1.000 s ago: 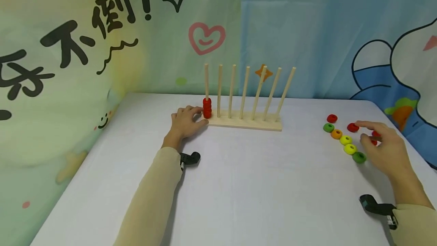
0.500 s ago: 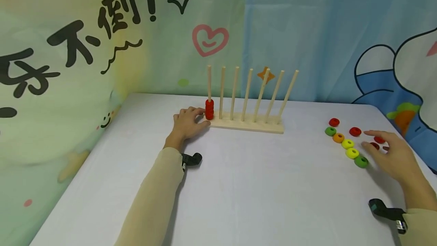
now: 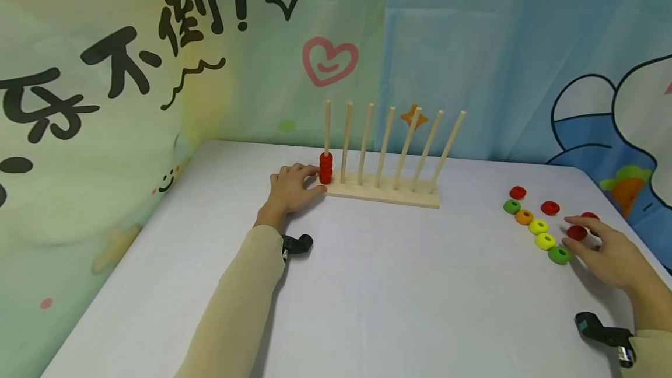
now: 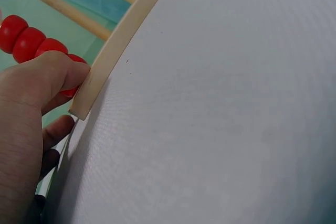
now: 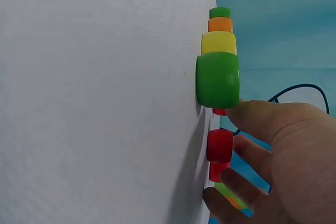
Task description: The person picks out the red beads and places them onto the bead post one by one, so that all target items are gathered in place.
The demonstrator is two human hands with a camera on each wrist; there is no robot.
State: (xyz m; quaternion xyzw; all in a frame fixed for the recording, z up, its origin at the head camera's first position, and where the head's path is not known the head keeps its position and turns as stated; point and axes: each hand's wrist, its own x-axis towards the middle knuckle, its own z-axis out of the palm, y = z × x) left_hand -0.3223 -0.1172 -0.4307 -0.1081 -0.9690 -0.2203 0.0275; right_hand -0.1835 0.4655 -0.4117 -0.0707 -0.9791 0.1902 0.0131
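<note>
Left hand [image 3: 291, 187] reaches way out, fingers pinching the left end of a pale wooden seven-peg rack [image 3: 383, 194], beside its round red bead stack [image 3: 326, 168]. Loose dark-red round bead [image 3: 577, 233] sits on the white counter [image 3: 394, 296], right hand [image 3: 611, 255] low, fingers spread around it.

Peg rack [image 3: 382, 193]: sat toward the back of the surface [image 3: 399, 284], well left of the loose beads [image 3: 545, 241]
Leftmost peg [image 3: 328, 127]: had the stacked beads [image 3: 326, 168] on it, down low
Bead row: five loose ones slanted from back left to front right, the others were behind it or off to its right
Hands: left hand [image 3: 294, 189] was at the rack's left end, right hand [image 3: 611, 258] by the row's front end
Backdrop [image 3: 446, 45]: hung behind everything
</note>
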